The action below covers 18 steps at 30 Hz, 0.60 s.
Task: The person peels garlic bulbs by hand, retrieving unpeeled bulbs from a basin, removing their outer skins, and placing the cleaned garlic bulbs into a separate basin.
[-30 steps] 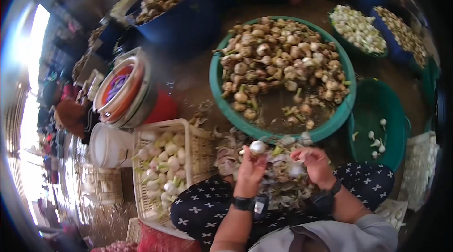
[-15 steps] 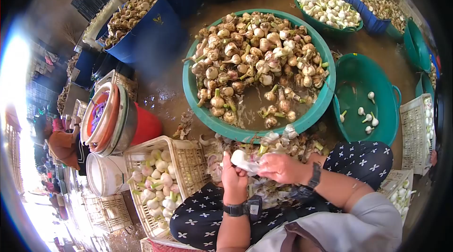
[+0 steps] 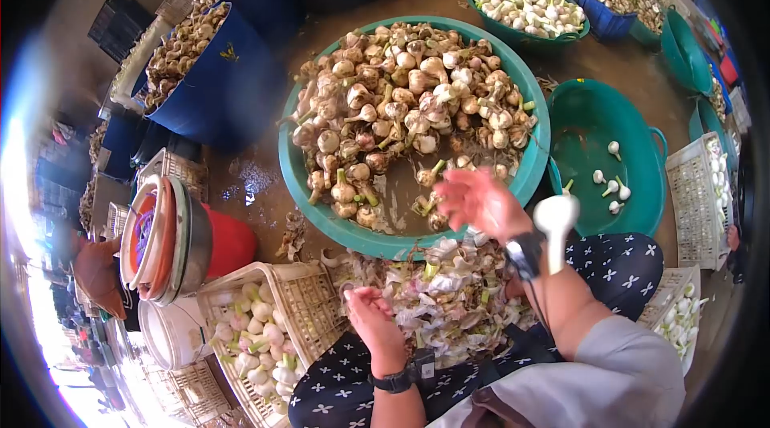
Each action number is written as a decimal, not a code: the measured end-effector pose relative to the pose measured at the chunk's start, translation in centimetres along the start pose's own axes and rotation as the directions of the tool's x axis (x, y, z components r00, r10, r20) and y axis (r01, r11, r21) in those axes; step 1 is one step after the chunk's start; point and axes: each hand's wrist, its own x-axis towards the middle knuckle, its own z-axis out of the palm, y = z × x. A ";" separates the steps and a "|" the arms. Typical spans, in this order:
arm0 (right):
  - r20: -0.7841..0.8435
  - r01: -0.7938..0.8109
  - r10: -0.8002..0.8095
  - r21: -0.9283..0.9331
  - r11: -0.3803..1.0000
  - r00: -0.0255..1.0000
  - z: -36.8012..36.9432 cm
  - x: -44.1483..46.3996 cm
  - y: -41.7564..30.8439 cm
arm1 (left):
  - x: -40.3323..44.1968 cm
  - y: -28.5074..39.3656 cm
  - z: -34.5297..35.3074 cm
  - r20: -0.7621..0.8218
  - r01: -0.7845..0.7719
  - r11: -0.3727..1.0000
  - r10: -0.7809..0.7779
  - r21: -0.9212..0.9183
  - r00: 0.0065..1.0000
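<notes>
My right hand (image 3: 484, 202) is raised over the near edge of the large teal basin (image 3: 527, 195), fingers spread and nothing in them. A white peeled garlic bulb (image 3: 555, 223) with its stem hangs in the air beside my right wrist, blurred and touching no hand. My left hand (image 3: 374, 317), fingers apart and holding nothing, is over my lap, right of the pale crate (image 3: 309, 300) of cleaned bulbs. Unpeeled garlic (image 3: 401, 99) is heaped in the basin. Loose peelings (image 3: 449, 292) lie between my legs.
A green tub (image 3: 593, 139) at the right holds several white bulbs. Behind it stands a green basket of white garlic (image 3: 525, 7). Blue bins (image 3: 216, 75) of garlic are at the upper left. Stacked basins (image 3: 164, 239) and a white bucket (image 3: 168, 332) stand left; another person (image 3: 100, 275) is beyond.
The bulb has left my hands and is now in the air at the right. My right hand has moved up and opened; my left has lowered and opened. The view has shifted.
</notes>
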 end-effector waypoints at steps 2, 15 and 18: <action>-0.269 -0.256 0.050 -0.818 0.516 0.962 -4.9 4.2 2.4 | 0.7 -1.2 0.6 0.005 0.062 0.996 -0.062 0.065 0.998; -0.014 0.059 -0.240 -0.954 0.295 0.971 2.0 -1.4 12.4 | 2.9 -5.8 -1.2 0.371 0.351 0.936 -0.339 0.037 0.865; 0.306 0.299 -0.010 -0.937 -0.182 0.952 3.4 -4.0 9.1 | 0.8 -4.1 0.2 0.301 0.219 0.938 -0.298 0.268 0.906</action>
